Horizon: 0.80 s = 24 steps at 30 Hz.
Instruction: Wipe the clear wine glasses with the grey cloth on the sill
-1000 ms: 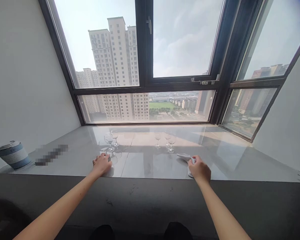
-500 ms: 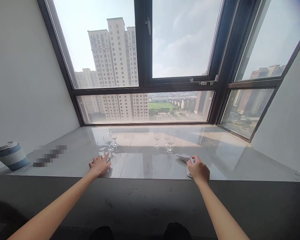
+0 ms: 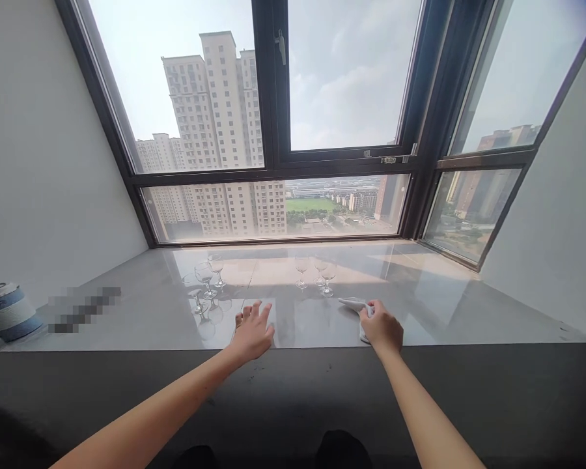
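My left hand (image 3: 252, 331) is open with its fingers spread, over the front part of the glossy window sill (image 3: 297, 322), and nothing is in it. To its left stand stemmed glasses: one near the front (image 3: 198, 301), one behind it (image 3: 204, 277) and one farthest back (image 3: 217, 268). Another group of glasses, a left one (image 3: 301, 268), a rear one (image 3: 319, 267) and a right one (image 3: 327, 273), stands upright at the middle of the sill. Just right of these, my right hand (image 3: 383, 327) is closed around a white cloth (image 3: 355, 304), part of which sticks out to the left and below.
A blue and white bucket-like container (image 3: 10, 314) stands at the sill's left end by the wall. Beside it is a pixelated patch. Dark-framed windows (image 3: 273, 172) rise behind the glasses, and the sill's front edge (image 3: 303, 347) runs below my hands.
My left hand has moved right, away from the left group of glasses, leaving the front glass uncovered. My right hand keeps hold of the cloth. The whole view has shifted slightly.
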Motion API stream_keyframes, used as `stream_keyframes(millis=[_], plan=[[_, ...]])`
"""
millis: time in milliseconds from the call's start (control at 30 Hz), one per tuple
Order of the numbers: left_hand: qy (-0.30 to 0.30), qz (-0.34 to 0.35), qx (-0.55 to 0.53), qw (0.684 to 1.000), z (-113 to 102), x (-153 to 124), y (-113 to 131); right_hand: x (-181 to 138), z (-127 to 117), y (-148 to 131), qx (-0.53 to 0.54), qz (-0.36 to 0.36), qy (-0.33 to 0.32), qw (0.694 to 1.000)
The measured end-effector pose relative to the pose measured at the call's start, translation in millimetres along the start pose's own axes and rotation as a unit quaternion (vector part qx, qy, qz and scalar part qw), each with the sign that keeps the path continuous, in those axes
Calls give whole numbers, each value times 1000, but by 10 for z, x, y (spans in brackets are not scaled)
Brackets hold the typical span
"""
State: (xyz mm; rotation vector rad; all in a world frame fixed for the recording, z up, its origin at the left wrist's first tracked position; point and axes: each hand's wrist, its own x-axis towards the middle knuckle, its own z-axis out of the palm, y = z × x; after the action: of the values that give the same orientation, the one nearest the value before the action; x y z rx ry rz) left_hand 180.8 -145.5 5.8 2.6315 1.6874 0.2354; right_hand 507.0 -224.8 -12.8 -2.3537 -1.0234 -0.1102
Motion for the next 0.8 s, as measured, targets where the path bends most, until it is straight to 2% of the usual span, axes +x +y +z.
stream_keyframes(millis=[67,167,300,400,500,667,800], plan=[[-1,35,-10,999,9,245,293,2,6,-1,-2,-1,4,1000],[-11,52,-18,998,4,675,639,1,5,-4,-1,-1,11,1000],[-35,49,-17,998,17,1192,874,6,-6,-9,3,1,11,1000],[-58,54,-8,997,69,1448,919,16,-6,-3,3,-2,10,1000],[-67,58,-13,996,132,1586,913,22,5,6,4,-2,16,1000],[-88,57,-46,993,194,1629,855,21,22,18,10,-10,22,1000],[-76,54,-47,995,205,1574,731,14,8,21,12,-12,18,1000]])
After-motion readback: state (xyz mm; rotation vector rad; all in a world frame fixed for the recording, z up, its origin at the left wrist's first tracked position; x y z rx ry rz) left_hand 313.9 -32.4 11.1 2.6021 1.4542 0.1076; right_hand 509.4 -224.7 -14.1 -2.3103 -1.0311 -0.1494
